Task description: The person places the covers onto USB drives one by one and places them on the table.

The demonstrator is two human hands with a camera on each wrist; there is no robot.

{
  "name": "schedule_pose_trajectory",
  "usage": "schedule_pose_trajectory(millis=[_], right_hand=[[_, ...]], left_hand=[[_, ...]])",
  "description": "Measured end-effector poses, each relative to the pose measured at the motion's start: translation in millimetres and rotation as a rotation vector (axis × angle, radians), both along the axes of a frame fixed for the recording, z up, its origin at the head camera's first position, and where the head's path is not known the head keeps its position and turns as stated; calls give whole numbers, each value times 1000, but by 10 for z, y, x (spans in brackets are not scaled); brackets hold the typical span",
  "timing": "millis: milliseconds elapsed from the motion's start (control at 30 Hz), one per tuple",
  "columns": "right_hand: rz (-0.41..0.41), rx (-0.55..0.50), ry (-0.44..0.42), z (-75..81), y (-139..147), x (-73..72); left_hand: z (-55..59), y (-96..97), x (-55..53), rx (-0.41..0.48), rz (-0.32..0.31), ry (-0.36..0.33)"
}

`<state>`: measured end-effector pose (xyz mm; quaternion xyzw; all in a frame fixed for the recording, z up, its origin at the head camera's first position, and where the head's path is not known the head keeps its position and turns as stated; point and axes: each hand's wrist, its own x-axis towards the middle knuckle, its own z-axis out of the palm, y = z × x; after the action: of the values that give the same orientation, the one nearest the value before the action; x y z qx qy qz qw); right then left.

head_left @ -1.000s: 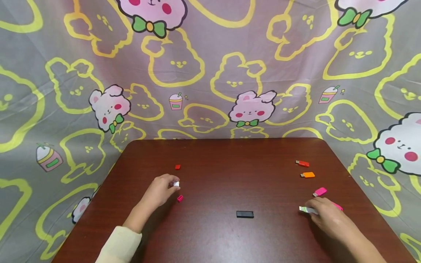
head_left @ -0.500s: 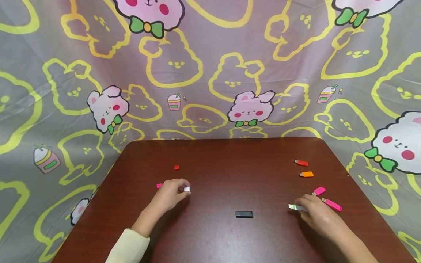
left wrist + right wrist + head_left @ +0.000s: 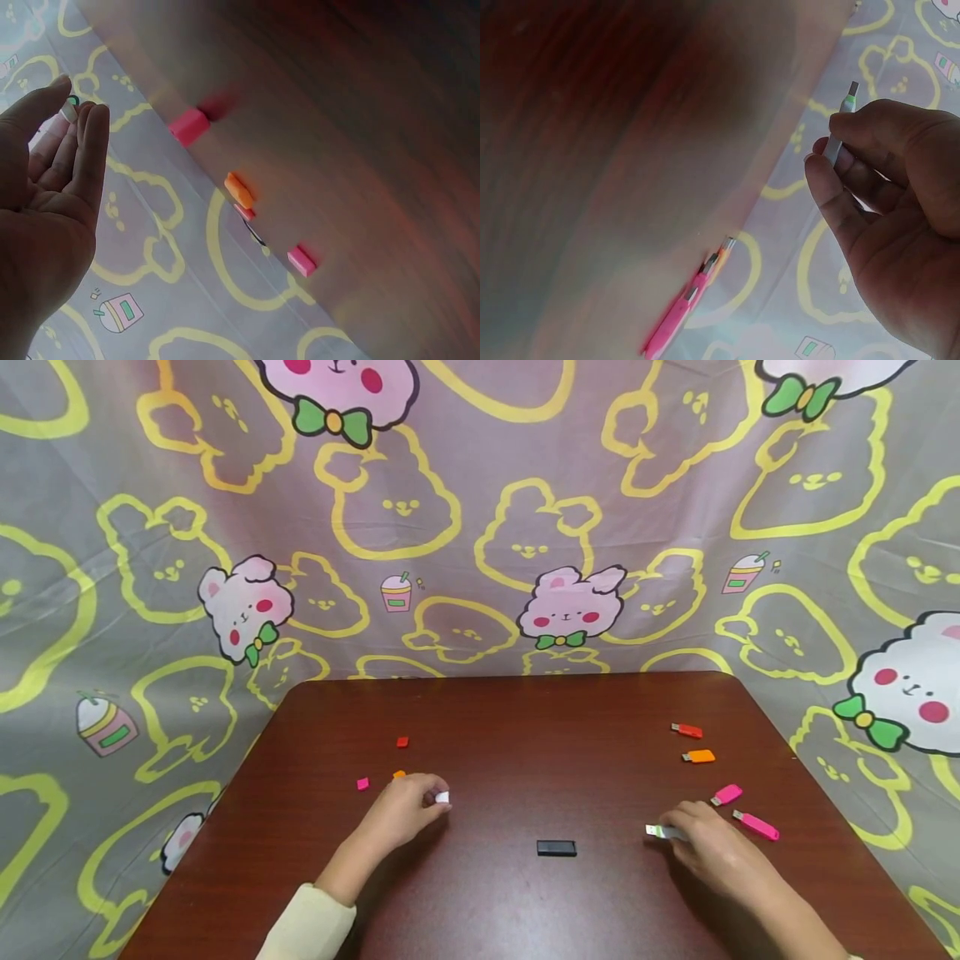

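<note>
Between thumb and fingertips, my left hand (image 3: 401, 818) pinches a small white cap (image 3: 442, 797), its open end turned right. Fingers and thumb of my right hand (image 3: 712, 852) hold a white USB stick (image 3: 663, 832), with the metal plug and a green band pointing left. Cap and stick are far apart, held above the table on either side of a black USB stick (image 3: 557, 848). In the right wrist view the white USB stick (image 3: 834, 146) sits between thumb and fingers. The left wrist view shows the white cap (image 3: 70, 111) mostly covered by fingers.
Left on the brown table (image 3: 540, 760) lie a red cap (image 3: 402, 742), a pink cap (image 3: 363, 784), an orange cap (image 3: 399, 774) and another pink cap (image 3: 190, 126). Uncapped red (image 3: 687, 731), orange (image 3: 699, 757) and two pink USB sticks (image 3: 756, 825) lie right. Patterned cloth (image 3: 465, 527) surrounds the table.
My left hand has moved right and slightly nearer with the white cap, uncovering a pink and an orange cap. My right hand has moved left with the white USB stick, uncovering a pink stick.
</note>
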<state>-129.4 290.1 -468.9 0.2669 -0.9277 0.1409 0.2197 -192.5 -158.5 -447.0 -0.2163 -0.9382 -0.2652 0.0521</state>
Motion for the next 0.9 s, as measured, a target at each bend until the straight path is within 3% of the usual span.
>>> schedule_pose_trajectory(millis=[233, 467, 733, 900], right_hand=[[47, 8, 41, 11, -60, -29], [39, 13, 4, 55, -169, -50], [55, 16, 0, 79, -297, -93], [59, 24, -20, 94, -361, -111]], left_hand=[[4, 84, 7, -9, -26, 4], [14, 180, 17, -28, -59, 11], [3, 301, 14, -44, -112, 70], [-1, 380, 1, -57, -121, 50]])
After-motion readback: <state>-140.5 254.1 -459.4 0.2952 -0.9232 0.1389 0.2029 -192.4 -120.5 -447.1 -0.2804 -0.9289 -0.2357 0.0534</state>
